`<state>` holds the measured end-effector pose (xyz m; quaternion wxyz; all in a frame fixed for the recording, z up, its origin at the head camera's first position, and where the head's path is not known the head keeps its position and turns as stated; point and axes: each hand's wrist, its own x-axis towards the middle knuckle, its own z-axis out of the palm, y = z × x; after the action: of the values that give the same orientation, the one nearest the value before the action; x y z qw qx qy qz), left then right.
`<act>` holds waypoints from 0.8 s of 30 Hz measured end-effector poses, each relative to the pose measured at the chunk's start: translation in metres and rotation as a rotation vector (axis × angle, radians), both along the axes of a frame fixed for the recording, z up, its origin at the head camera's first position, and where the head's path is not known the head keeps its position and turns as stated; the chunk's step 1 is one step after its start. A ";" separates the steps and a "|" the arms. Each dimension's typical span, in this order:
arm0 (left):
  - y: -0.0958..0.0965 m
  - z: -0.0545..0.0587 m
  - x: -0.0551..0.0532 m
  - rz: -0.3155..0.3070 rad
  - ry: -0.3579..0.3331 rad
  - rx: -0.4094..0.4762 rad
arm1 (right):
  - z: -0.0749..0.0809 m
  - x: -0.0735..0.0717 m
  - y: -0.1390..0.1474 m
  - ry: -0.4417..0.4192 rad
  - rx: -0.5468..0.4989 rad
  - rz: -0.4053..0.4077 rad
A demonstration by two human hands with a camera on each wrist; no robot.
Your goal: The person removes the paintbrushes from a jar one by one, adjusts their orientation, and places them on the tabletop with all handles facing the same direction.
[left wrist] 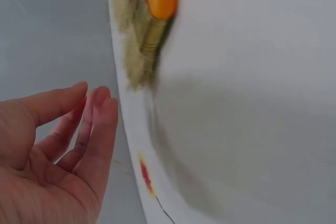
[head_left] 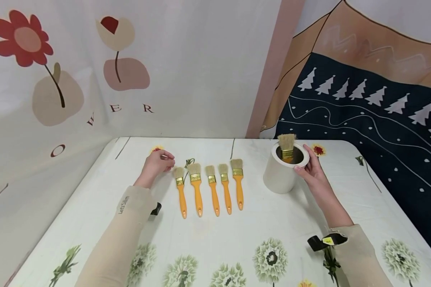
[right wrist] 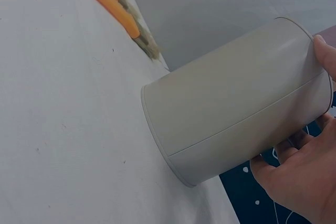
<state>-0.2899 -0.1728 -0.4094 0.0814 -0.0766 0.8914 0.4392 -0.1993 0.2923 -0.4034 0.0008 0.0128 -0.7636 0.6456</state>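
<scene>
My right hand (head_left: 313, 167) grips a white cylindrical canister (head_left: 279, 175) at its upper right side, thumb at the front of the rim and fingers behind. Inside the canister stands a paintbrush (head_left: 287, 146), its pale bristles and brass-coloured ferrule poking above the rim. The canister (right wrist: 236, 100) fills the middle of the right wrist view. My left hand (head_left: 158, 164) holds nothing; its fingers are loosely bent beside the leftmost paintbrush (head_left: 181, 195). In the left wrist view, the thumb and fingertips of that hand (left wrist: 68, 145) come close together with bare space between them.
Several orange-handled paintbrushes (head_left: 214, 195) lie in a row on the table (head_left: 255, 227), bristles away from me. The cloth has a printed flower pattern. Behind the table hangs a printed curtain (head_left: 201, 71), and a dark tree-patterned fabric (head_left: 344, 107) stands at the right.
</scene>
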 end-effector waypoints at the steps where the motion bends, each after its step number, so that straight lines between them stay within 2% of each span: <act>1: 0.001 0.002 -0.001 -0.003 0.013 0.008 | 0.000 0.000 0.000 0.001 -0.001 0.000; 7: 0.014 0.011 -0.003 0.000 0.070 0.082 | 0.000 0.000 0.000 0.004 -0.004 0.001; 14: 0.037 0.024 -0.005 -0.003 0.149 0.139 | 0.000 0.000 0.000 0.009 -0.003 -0.001; 24: 0.079 0.041 -0.006 -0.074 0.249 0.297 | -0.001 -0.001 -0.001 0.007 0.010 -0.005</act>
<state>-0.2959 -0.0942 -0.3685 -0.0031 0.0239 0.8221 0.5688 -0.2001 0.2916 -0.4046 0.0049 0.0133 -0.7669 0.6416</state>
